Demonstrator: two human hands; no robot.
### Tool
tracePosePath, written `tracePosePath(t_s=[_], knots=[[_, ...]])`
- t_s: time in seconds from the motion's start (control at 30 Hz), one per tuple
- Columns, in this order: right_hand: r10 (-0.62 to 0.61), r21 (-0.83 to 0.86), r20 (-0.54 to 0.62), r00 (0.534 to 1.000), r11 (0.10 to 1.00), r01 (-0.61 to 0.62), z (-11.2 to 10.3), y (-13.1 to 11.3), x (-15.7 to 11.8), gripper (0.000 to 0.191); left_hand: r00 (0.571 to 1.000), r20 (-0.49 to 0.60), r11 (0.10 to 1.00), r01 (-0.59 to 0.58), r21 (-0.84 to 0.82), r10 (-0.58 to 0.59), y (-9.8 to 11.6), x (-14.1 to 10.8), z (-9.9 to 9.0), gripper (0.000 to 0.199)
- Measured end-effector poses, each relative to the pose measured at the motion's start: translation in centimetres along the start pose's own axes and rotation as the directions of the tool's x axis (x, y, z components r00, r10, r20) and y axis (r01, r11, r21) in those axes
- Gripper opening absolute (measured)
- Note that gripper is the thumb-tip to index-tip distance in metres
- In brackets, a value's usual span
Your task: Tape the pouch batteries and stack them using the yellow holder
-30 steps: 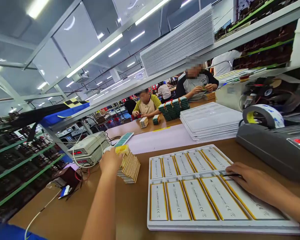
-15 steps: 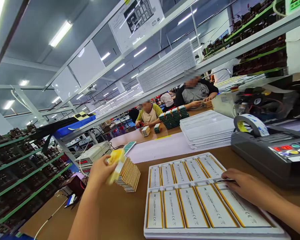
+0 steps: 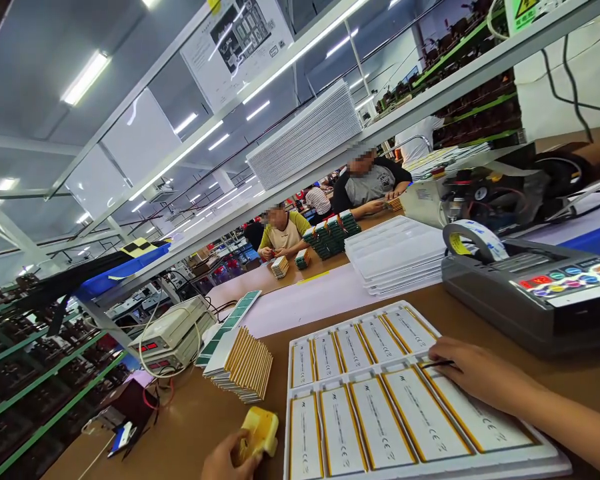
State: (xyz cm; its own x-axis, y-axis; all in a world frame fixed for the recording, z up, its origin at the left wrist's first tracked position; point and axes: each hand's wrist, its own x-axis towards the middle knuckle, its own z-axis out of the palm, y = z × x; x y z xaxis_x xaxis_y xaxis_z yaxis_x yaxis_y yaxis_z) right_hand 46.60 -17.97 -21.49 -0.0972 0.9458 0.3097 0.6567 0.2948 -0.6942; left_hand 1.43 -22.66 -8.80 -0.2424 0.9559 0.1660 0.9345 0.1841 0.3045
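My left hand is closed on a yellow block with rounded edges, just above or on the brown tabletop; its exact kind is unclear. Behind it stands a stack of flat white cells with yellow edges. To the right lies a white tray with two rows of flat white battery cells printed with CE marks. My right hand rests at the tray's right side, over the cells there. A thin dark stick-like tool sticks out of its closed fingers.
A tape dispenser with a tape roll stands right. White trays are stacked behind. Green-and-white strip and instrument boxes are at left. Two co-workers sit across the bench beneath a slanted shelf rail.
My left hand has moved down and toward me with the yellow block, away from the cell stack, uncovering the green-and-white strip. My right hand stays at the tray. The view has shifted slightly.
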Motion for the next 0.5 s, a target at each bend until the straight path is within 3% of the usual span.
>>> tracePosePath(t_s=[0.07, 0.13, 0.2, 0.27, 0.33, 0.4, 0.5], knots=[[0.012, -0.001, 0.014, 1.0, 1.0, -0.012, -0.2, -0.1, -0.1, 0.02, 0.992, -0.052, 0.993, 0.111, -0.05, -0.114, 0.3, 1.3, -0.6, 0.064], [0.03, -0.017, 0.035, 0.999, 0.999, -0.029, -0.2, -0.1, -0.1, 0.021, 0.958, -0.143, 0.961, 0.226, -0.159, -0.248, 0.8, 2.6, -0.8, 0.084], [0.049, -0.036, 0.045, 0.998, 0.998, -0.048, -0.1, 0.0, -0.1, 0.023, 0.931, -0.109, 0.882, 0.285, -0.375, -0.347, 1.4, 3.6, -0.5, 0.087], [0.061, -0.049, 0.056, 0.997, 0.997, -0.058, 0.2, 0.4, -0.1, 0.025, 0.928, 0.017, 0.762, 0.317, -0.564, -0.373, 2.2, 4.3, 0.4, 0.071], [0.059, -0.056, 0.061, 0.996, 0.997, -0.056, 0.4, 0.8, 0.0, 0.026, 0.928, 0.124, 0.676, 0.343, -0.653, -0.352, 3.0, 4.7, 1.5, 0.045], [0.049, -0.063, 0.059, 0.997, 0.997, -0.045, 0.5, 1.0, 0.1, 0.026, 0.927, 0.18, 0.632, 0.357, -0.687, -0.328, 3.6, 5.1, 2.3, 0.024], [0.035, -0.098, 0.058, 0.998, 0.995, -0.03, 0.4, 0.6, 0.0, 0.027, 0.92, 0.229, 0.528, 0.373, -0.763, -0.32, 3.9, 6.1, 3.0, 0.013]])
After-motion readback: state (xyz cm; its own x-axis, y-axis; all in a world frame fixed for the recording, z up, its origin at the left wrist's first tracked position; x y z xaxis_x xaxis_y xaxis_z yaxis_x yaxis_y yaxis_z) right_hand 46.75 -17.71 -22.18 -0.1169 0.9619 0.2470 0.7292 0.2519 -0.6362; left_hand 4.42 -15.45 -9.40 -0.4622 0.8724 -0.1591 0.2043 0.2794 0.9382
